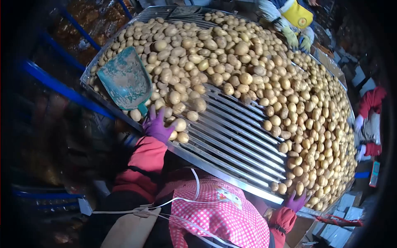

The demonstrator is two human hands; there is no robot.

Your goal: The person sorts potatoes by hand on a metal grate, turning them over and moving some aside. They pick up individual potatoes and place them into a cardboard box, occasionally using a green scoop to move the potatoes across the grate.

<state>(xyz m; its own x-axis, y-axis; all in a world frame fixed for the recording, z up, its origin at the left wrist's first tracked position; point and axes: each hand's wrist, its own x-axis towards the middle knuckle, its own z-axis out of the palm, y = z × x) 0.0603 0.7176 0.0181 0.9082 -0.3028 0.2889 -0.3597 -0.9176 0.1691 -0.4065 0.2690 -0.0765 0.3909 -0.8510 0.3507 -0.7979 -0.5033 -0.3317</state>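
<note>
Potatoes (244,62) lie heaped over a slatted metal table (231,132), whose bars show in the middle and near front. My left hand (158,127), in a purple glove, has its fingers spread beside a few potatoes at the table's near left edge, just below the handle of a dirty green scoop (127,78). My right hand (296,201), also in a purple glove, is at the near right edge with its fingers around a potato (300,189).
Across the table a person's gloved hands (297,40) reach the heap. Another person's hands (359,138) are at the right edge. Blue bars (68,89) run along the left. Cardboard boxes (331,66) stand beyond the far edge. A white cord (182,199) crosses my checked apron.
</note>
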